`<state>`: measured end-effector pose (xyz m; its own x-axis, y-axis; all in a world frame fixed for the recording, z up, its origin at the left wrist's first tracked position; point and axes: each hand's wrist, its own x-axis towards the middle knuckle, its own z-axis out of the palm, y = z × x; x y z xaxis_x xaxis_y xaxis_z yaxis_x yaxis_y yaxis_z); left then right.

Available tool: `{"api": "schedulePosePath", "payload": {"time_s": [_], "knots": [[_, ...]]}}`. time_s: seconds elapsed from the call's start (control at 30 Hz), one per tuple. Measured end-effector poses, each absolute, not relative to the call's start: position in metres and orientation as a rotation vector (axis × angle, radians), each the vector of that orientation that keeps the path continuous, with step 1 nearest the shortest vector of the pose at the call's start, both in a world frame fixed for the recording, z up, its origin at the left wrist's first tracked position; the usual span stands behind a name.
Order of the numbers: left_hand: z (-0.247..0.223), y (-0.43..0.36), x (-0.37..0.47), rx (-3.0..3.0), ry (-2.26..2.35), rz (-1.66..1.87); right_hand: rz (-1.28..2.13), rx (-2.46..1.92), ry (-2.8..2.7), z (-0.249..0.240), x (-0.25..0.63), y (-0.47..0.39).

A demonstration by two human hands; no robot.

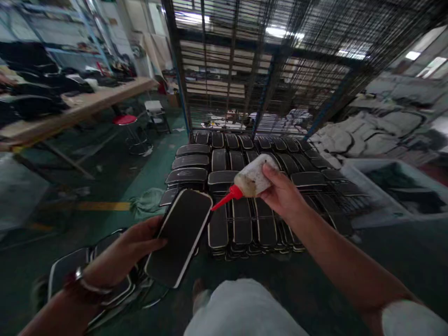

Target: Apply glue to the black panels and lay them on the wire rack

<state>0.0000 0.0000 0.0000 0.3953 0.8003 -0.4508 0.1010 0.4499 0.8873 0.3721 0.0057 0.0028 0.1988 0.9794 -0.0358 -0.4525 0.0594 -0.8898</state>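
My left hand (142, 247) grips a dark, flat panel (182, 235) with rounded corners and a pale border, thumb on top and fingers underneath. The panel is tilted. In my right hand (282, 191) is a whitish squeeze bottle (255, 176) with stains and a long red nozzle (226, 198). It points down to the left, its tip at the panel's upper right edge; whether it touches I cannot tell. Stacks of similar dark panels (241, 224) lie in rows beyond and below my hands. More such panels (68, 270) sit at the lower left, partly hidden by my left arm.
Behind the stacks rises a tall metal rack (273, 70). A white bin (367, 186) with dark contents stands at right, near piled pale pieces (374, 133). At left are a wooden table (101, 100) bearing dark items, a red stool (125, 120) and a crumpled bag (149, 203) on the floor.
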Motion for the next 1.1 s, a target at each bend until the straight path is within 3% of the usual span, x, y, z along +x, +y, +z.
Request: {"api": "schedulePosePath", "payload": {"time_s": [0.3, 1.1], "knots": [[-0.009, -0.003, -0.019, 1.135, 1.03, 0.455, 1.078, -0.893, -0.93, 0.03, 0.363, 0.012], [-0.005, -0.014, 0.006, 0.78, 1.131, 0.613, 1.075, -0.953, -0.726, -0.01, 0.351, 0.007]]}}
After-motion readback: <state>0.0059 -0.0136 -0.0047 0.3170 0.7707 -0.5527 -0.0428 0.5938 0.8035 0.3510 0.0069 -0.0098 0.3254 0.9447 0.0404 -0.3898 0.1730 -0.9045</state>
